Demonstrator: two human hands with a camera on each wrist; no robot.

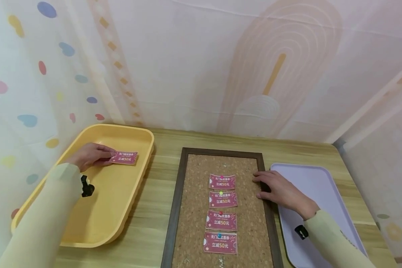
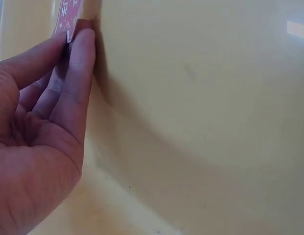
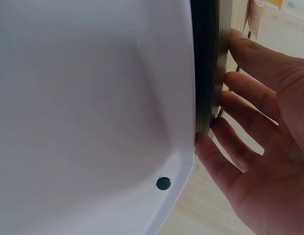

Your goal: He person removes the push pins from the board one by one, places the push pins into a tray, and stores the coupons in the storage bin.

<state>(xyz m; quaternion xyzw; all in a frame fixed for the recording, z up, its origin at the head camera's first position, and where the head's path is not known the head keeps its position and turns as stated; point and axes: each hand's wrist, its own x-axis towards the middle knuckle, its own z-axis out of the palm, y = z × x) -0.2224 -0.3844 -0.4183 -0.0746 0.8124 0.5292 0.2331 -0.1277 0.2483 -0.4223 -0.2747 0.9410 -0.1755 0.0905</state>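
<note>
Over the yellow tray [image 1: 102, 212], my left hand [image 1: 92, 154] pinches a pink paper coupon [image 1: 124, 158] by its left end, between thumb and fingers. The left wrist view shows that thumb-and-finger pinch on the coupon's [image 2: 68, 17] corner. My right hand [image 1: 284, 191] rests on the right side of a dark-framed cork board [image 1: 192, 208], its fingers loosely spread over the frame [image 3: 211, 63]. Several matching coupons [image 1: 221, 245] run in a column down the board. Coloured push pins, such as a blue one [image 1: 219, 235] and a yellow-green one [image 1: 221, 192], sit near their top edges.
A lilac tray [image 1: 308, 175] lies right of the board, under my right forearm. Wood-grain tabletop [image 1: 147, 208] shows between the yellow tray and the board. Patterned cloth [image 1: 187, 67] hangs behind the table and along its sides.
</note>
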